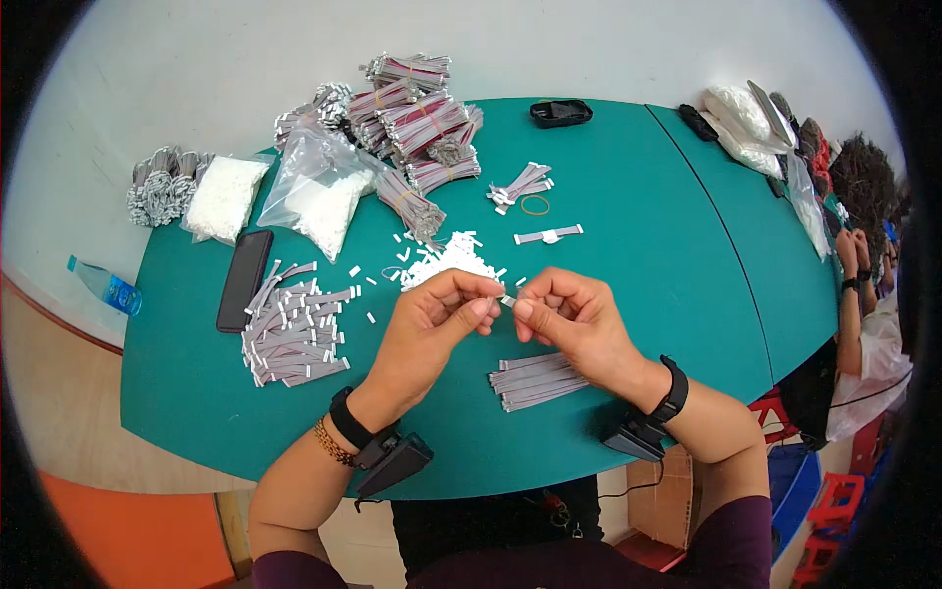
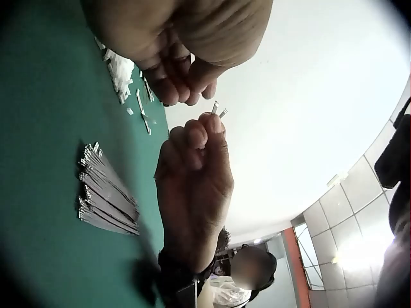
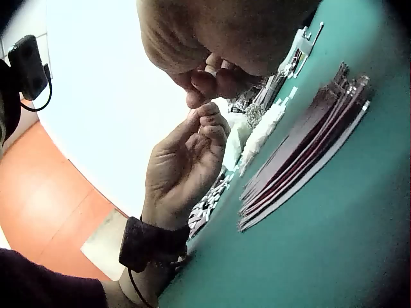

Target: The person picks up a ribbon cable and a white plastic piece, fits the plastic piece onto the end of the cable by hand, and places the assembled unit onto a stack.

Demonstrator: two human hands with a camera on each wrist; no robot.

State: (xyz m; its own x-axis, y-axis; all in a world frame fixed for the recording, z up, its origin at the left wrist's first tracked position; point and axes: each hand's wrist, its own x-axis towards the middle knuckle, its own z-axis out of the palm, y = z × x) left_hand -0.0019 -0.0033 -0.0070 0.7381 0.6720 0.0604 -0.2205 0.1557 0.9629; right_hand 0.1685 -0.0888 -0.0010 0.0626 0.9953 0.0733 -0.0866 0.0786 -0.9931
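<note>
My two hands meet over the middle of the green table (image 1: 667,265). My right hand (image 1: 579,319) pinches a short grey ribbon cable (image 2: 216,108) between thumb and index finger; its small pale ends stick up past the fingertips in the left wrist view. My left hand (image 1: 437,319) has its fingers curled, with the index fingertip right at the cable end; I cannot tell what it holds. Below my right hand lies a bundle of grey ribbon cables (image 1: 535,381). Beyond my left hand is a heap of small white connectors (image 1: 451,260).
A pile of cables with white ends (image 1: 294,329) and a black phone (image 1: 243,282) lie left. Bags of white connectors (image 1: 329,206) and banded cable bundles (image 1: 422,123) stand at the back. A few finished-looking cables (image 1: 520,187) lie near a rubber band (image 1: 535,205). Another person's hands (image 1: 852,250) are far right.
</note>
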